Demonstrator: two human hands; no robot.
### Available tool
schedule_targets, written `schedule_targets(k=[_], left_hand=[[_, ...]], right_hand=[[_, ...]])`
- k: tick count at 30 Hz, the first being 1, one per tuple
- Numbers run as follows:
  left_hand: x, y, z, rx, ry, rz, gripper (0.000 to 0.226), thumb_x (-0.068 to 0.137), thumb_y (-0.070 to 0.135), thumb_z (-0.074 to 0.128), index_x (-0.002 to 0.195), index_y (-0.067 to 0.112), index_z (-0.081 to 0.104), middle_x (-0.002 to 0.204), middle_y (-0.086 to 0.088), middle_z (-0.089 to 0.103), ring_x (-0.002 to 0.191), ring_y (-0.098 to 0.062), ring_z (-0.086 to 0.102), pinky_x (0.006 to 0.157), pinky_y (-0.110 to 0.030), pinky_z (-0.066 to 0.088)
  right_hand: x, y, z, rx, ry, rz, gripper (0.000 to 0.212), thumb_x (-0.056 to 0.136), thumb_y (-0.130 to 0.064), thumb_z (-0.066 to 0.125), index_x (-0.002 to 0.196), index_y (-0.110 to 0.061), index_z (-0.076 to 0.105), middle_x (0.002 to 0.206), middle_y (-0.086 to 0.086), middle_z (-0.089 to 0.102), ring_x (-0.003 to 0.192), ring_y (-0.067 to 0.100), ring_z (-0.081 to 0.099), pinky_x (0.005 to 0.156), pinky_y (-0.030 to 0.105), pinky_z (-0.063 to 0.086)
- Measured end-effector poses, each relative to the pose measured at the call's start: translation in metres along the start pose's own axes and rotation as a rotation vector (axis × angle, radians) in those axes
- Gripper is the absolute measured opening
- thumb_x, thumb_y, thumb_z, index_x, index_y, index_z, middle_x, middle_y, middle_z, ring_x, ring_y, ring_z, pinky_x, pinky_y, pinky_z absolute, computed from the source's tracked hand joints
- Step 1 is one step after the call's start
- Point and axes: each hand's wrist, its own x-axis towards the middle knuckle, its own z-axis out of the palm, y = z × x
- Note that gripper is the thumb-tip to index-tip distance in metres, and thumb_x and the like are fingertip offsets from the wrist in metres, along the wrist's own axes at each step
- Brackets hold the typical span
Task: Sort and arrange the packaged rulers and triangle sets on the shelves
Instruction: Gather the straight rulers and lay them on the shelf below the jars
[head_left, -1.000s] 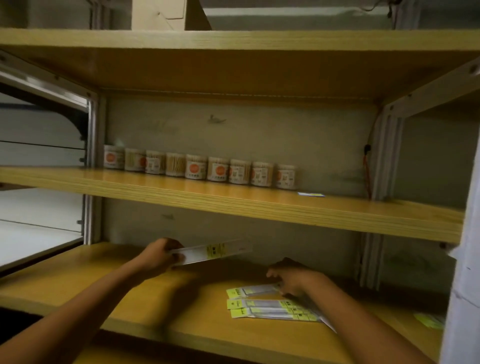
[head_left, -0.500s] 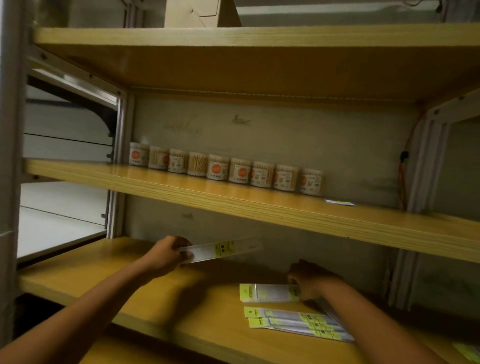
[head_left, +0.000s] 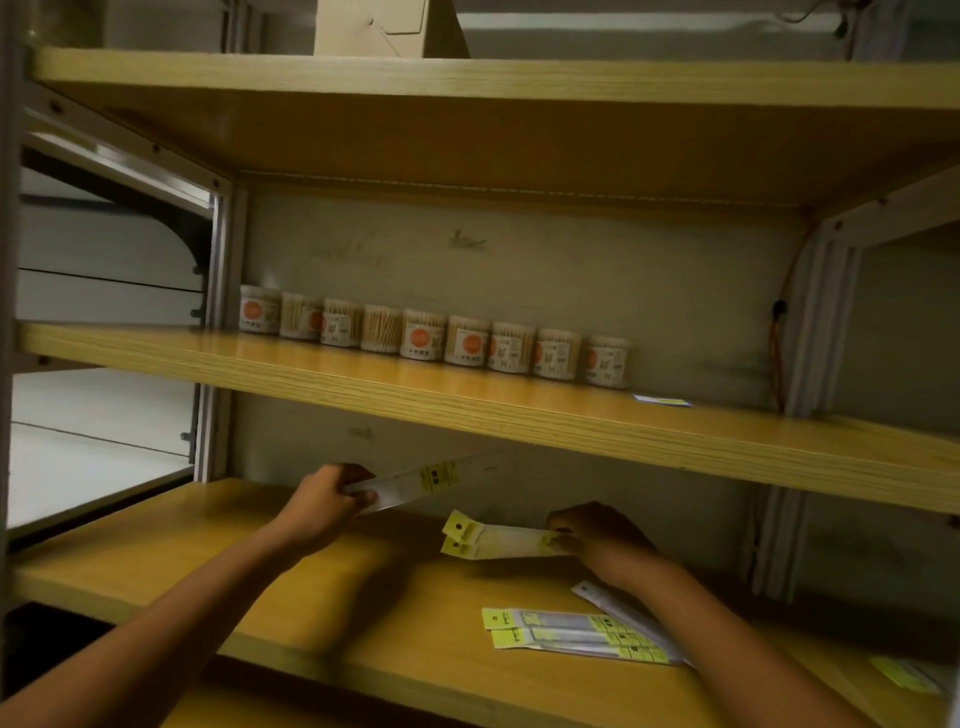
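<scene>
- Left hand (head_left: 324, 506) is gripping one end of a long packaged ruler (head_left: 423, 480), holding it in the air above the lower shelf (head_left: 156, 561), tilted up toward the right.
- Right hand (head_left: 597, 535) is pinching the end of two more ruler packs (head_left: 498, 540) with yellow header cards, lifting them clear of the same shelf.
- Further ruler packs (head_left: 576, 634) are lying flat on the lower shelf, below the right forearm.
- Small round jars (head_left: 423, 338) are standing in a row at the back of the middle shelf (head_left: 467, 400).
- Cardboard box (head_left: 389, 26) is sitting on the top shelf.
</scene>
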Motion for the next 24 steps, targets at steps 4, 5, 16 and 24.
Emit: schedule_targets(k=[4, 5, 16, 24], left_hand=[[-0.003, -0.002, -0.001, 0.023, -0.018, -0.002, 0.009, 0.093, 0.014, 0.058, 0.098, 0.011, 0.065, 0.091, -0.006, 0.065, 0.073, -0.015, 0.057, 0.063, -0.028, 0.044], [-0.005, -0.003, -0.001, 0.025, -0.022, -0.008, 0.01, 0.093, 0.014, 0.058, 0.099, 0.011, 0.065, 0.093, -0.006, 0.065, 0.075, -0.016, 0.057, 0.064, -0.029, 0.044], [-0.013, -0.001, 0.006, 0.001, -0.059, 0.001, 0.01, 0.092, 0.017, 0.06, 0.098, 0.011, 0.065, 0.089, -0.007, 0.064, 0.077, -0.02, 0.058, 0.067, -0.032, 0.045], [-0.03, 0.011, 0.023, -0.105, -0.131, -0.019, 0.012, 0.095, 0.014, 0.056, 0.105, 0.011, 0.062, 0.096, -0.016, 0.065, 0.081, -0.025, 0.059, 0.063, -0.031, 0.045]], right_hand=[[0.0, 0.002, 0.005, 0.035, -0.067, -0.002, 0.023, 0.098, -0.034, 0.048, 0.118, -0.031, 0.061, 0.124, -0.003, 0.06, 0.107, 0.015, 0.056, 0.091, 0.029, 0.045], [-0.001, 0.002, 0.005, 0.024, -0.089, -0.009, 0.024, 0.097, -0.035, 0.05, 0.12, -0.031, 0.058, 0.125, -0.002, 0.059, 0.107, 0.016, 0.056, 0.089, 0.029, 0.044], [-0.031, 0.003, -0.008, 0.066, -0.021, 0.06, 0.02, 0.095, -0.033, 0.055, 0.116, -0.03, 0.056, 0.117, -0.001, 0.061, 0.099, 0.017, 0.058, 0.088, 0.035, 0.05], [-0.08, 0.005, -0.02, 0.334, -0.028, 0.096, 0.032, 0.094, -0.014, 0.059, 0.125, -0.02, 0.062, 0.116, -0.011, 0.059, 0.112, 0.009, 0.055, 0.085, 0.011, 0.041]])
